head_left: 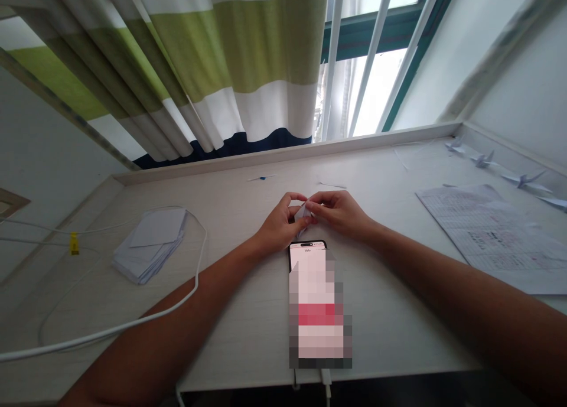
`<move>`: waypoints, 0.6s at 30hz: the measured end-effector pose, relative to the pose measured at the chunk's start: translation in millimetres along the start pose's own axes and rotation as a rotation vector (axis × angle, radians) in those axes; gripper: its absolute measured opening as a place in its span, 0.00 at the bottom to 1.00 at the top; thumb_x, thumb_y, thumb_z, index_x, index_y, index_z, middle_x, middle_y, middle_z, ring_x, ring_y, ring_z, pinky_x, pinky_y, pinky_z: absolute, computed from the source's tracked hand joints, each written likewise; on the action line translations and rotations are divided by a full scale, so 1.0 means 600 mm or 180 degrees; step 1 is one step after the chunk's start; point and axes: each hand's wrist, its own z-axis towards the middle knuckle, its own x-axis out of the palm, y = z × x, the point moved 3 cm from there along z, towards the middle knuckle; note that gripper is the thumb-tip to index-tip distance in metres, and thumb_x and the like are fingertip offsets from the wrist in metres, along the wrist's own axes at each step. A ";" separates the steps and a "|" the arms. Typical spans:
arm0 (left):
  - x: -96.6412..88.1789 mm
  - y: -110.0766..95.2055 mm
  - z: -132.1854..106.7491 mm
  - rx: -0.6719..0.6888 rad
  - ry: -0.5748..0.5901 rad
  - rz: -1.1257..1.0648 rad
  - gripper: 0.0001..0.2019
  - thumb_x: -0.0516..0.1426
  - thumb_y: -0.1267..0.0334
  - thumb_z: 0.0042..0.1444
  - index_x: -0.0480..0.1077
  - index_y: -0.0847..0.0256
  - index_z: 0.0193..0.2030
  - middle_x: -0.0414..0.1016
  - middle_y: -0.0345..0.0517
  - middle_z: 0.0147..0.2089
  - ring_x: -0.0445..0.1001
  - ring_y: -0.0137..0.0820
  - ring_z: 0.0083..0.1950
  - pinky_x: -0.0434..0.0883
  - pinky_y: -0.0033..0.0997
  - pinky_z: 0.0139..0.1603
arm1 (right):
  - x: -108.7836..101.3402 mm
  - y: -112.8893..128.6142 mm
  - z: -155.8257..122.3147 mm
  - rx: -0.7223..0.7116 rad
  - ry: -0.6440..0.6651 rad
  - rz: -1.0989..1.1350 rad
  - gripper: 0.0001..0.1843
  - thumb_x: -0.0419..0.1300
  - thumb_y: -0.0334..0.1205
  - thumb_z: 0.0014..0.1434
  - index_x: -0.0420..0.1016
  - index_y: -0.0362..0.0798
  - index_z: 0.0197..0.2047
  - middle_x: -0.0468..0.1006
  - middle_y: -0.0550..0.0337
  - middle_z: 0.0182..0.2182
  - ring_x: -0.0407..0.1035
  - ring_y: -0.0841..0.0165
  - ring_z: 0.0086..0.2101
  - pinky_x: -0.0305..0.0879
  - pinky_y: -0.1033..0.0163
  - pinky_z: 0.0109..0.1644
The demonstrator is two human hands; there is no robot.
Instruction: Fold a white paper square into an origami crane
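Observation:
A small piece of folded white paper (pixel 303 213) is held between my two hands, just beyond the phone. My left hand (pixel 283 219) pinches it from the left with thumb and fingers. From the right, my right hand (pixel 337 211) grips its upper edge with the fingertips. Much of the paper's shape is hidden behind the fingers. Directly below the hands lies a phone (pixel 310 277) with a lit, partly blurred screen and a white cable (pixel 326 377) at its lower end.
A stack of white paper squares (pixel 150 241) lies at left, near a white cord (pixel 204 247) that crosses my left forearm. Several folded paper cranes (pixel 485 159) line the right side, beyond printed sheets (pixel 482 235). A thin blue-and-white item (pixel 262 178) lies toward the back ledge.

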 end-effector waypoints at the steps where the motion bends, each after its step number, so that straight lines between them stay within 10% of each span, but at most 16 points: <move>1: 0.000 -0.001 0.000 -0.0001 -0.0013 -0.0018 0.25 0.67 0.52 0.57 0.62 0.57 0.54 0.82 0.41 0.35 0.72 0.26 0.30 0.64 0.26 0.33 | 0.000 0.000 0.000 -0.0008 -0.0013 -0.0009 0.19 0.66 0.54 0.59 0.84 0.44 0.37 0.84 0.54 0.32 0.75 0.64 0.33 0.71 0.60 0.39; 18: 0.003 0.003 0.002 -0.0039 0.0038 -0.0291 0.27 0.69 0.54 0.54 0.61 0.56 0.52 0.83 0.42 0.36 0.75 0.27 0.32 0.69 0.29 0.37 | -0.001 0.002 0.000 -0.0060 -0.0057 0.0123 0.17 0.64 0.52 0.61 0.80 0.45 0.33 0.80 0.58 0.28 0.72 0.67 0.30 0.68 0.62 0.36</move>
